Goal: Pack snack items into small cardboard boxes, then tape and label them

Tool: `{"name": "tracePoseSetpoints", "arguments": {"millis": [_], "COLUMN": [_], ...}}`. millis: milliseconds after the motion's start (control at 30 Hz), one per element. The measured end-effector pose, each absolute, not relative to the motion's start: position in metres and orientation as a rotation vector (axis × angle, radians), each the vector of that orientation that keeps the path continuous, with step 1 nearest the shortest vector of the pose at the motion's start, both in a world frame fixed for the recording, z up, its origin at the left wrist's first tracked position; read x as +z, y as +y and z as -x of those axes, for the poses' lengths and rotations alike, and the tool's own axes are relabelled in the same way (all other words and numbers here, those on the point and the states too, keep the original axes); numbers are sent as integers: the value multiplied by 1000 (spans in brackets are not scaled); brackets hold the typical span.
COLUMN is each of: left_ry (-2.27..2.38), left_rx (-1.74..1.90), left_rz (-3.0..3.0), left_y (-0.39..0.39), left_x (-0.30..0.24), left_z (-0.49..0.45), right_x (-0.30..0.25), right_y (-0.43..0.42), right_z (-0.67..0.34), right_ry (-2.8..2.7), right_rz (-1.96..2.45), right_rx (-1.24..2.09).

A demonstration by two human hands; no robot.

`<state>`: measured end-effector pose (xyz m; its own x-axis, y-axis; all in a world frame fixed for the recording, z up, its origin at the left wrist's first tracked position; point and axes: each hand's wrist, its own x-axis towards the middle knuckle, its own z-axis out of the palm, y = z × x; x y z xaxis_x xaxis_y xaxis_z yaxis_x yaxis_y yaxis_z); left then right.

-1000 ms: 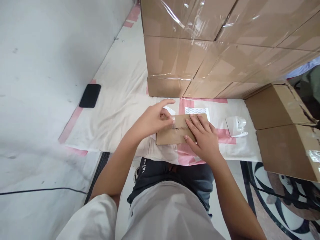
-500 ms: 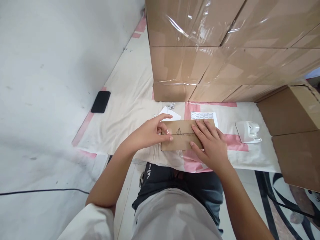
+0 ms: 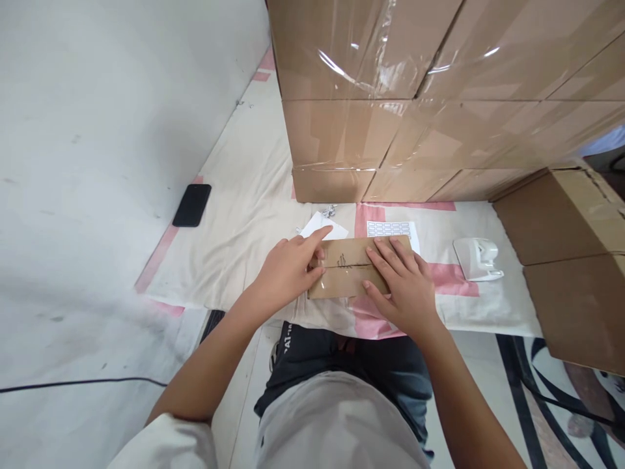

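Note:
A small flat cardboard box (image 3: 344, 270) lies on the cream and pink cloth (image 3: 244, 221) in front of me, its top seam closed with clear tape. My left hand (image 3: 288, 267) rests at the box's left end, fingers curled against the edge and seam. My right hand (image 3: 403, 283) lies flat with fingers stretched out over the box's right half, pressing it down.
A tall stack of film-wrapped cartons (image 3: 439, 91) stands just behind. A sheet of small labels (image 3: 390, 229) and a white paper (image 3: 322, 225) lie behind the box. A white tape dispenser (image 3: 476, 258) sits to the right, brown cartons (image 3: 566, 260) beyond it. A black phone (image 3: 192, 204) lies at the left.
My left hand has lowered from a raised pinch at the box's left end down onto the edge. The right hand stays flat on the box. The view has shifted slightly.

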<state>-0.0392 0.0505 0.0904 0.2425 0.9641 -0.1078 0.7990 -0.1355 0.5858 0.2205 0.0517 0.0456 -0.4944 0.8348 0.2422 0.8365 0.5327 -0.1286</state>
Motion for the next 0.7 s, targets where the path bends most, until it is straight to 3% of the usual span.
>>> {"name": "tracePoseSetpoints", "arguments": {"millis": [167,433,700], "left_ry": [1765,1553,1324], "left_rx": [441,744,641], "left_rz": [-2051,-1513,-1212], "left_y": [52,63,41], "left_x": [83,50,42], "left_z": [44,46,50], "right_x": [46,45,40], "right_y": [51,50,52], "right_z": [-220,-219,-211], "right_ry": [-2518,-2514,-2408], "right_rz": [1398,1406,1482], "right_rx": [-11,-8,64]}}
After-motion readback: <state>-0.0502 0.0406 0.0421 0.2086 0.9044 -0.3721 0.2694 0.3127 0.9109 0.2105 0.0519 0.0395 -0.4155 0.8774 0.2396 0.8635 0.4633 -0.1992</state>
